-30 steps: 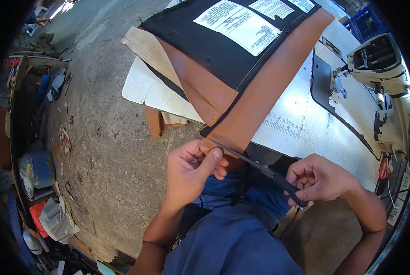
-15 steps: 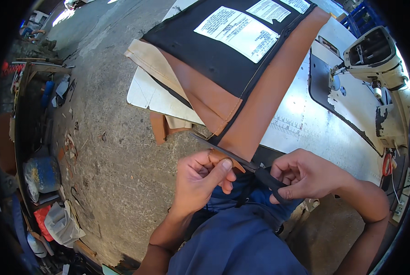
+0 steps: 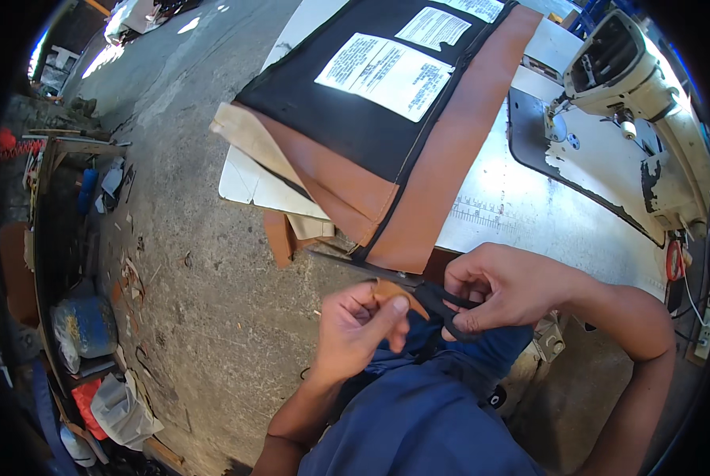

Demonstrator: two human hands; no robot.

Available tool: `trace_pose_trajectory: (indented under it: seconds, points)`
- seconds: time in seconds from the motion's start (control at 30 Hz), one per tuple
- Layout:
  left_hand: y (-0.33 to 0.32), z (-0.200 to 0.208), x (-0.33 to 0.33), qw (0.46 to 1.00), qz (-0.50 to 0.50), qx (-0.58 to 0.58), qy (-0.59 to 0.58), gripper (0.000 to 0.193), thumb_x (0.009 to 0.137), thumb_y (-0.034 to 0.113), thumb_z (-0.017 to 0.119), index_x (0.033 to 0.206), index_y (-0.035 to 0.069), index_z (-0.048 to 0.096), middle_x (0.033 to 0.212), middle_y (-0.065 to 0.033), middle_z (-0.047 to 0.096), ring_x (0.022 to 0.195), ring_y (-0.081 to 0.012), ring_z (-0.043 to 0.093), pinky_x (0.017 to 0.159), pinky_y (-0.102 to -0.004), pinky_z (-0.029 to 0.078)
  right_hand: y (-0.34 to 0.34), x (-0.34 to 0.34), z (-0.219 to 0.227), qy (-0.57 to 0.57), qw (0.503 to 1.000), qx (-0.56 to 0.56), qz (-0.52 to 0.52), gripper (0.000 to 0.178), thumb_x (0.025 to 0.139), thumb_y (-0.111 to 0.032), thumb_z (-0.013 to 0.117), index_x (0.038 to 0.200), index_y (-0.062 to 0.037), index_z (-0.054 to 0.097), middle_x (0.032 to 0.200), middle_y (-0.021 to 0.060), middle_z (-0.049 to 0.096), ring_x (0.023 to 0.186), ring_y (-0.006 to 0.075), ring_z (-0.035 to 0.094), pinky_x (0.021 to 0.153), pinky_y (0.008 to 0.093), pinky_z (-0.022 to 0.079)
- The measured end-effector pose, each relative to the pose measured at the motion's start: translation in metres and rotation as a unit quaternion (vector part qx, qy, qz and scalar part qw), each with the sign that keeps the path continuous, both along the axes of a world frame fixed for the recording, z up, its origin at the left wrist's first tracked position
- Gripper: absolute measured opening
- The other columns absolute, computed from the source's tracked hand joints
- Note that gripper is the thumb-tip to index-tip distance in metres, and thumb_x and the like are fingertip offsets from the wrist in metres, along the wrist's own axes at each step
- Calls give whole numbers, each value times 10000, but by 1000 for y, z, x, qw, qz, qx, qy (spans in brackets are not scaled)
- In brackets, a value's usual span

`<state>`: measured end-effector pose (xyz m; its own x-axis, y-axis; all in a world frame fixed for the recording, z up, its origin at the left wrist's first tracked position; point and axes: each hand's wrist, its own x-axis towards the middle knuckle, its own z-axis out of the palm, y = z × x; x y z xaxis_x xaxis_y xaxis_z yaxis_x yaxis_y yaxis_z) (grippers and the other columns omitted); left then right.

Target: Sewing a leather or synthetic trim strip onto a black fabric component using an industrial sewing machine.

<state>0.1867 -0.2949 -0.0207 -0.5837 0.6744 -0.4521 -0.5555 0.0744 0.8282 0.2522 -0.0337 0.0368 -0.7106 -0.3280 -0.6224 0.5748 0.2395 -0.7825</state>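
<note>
Between the thumb and fingers of my left hand (image 3: 360, 329) is a small brown leather scrap (image 3: 401, 299). My right hand (image 3: 498, 292) grips the black handles of a pair of scissors (image 3: 420, 297); their dark blades point left, just below the end of a brown leather strip (image 3: 402, 247). That strip runs along the edge of a sewn cover with a black fabric panel (image 3: 323, 119) and white printed labels (image 3: 387, 77). The cover lies on a white table and its near corner hangs over the edge. A beige-backed flap (image 3: 256, 139) folds up at its left.
A cream sewing machine (image 3: 625, 79) stands on the white table (image 3: 482, 190) at the right. Brown and beige material (image 3: 284, 234) hangs below the table edge. Scraps (image 3: 133, 278) litter the concrete floor, and a shelf with bags (image 3: 121, 408) lines the left. Red-handled scissors (image 3: 675, 260) hang at the right.
The leather scrap in my left hand has come away from the strip's end and is lower. The scissors have shifted slightly left. My view has turned a little to the right.
</note>
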Motion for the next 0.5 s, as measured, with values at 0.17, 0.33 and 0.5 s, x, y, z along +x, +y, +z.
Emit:
trace_pose_trajectory:
  seconds: [0.17,0.33,0.5]
  points:
    - [-28,4,-14,938,-262,-170,154,201,1041,132,728,1104,-56,756,788,-93,754,602,-153,663,585,-261,512,5,15,-13,2,1000,-12,-15,163,890,-129,850,874,-20,729,745,32,710,616,117,565,576,274,435]
    - [-62,20,-31,769,-438,-333,327,325,1020,246,754,1156,-48,719,937,-162,811,692,-291,710,708,-398,550,1,29,-8,105,988,103,52,128,877,-87,818,860,-14,714,754,41,732,601,166,590,588,302,479]
    - [-81,87,-60,817,-287,-387,319,327,948,101,807,1230,-55,752,1013,-161,830,812,-215,754,767,-330,574,20,71,12,195,943,224,152,212,834,-147,834,946,-13,715,888,87,754,718,318,670,694,395,542]
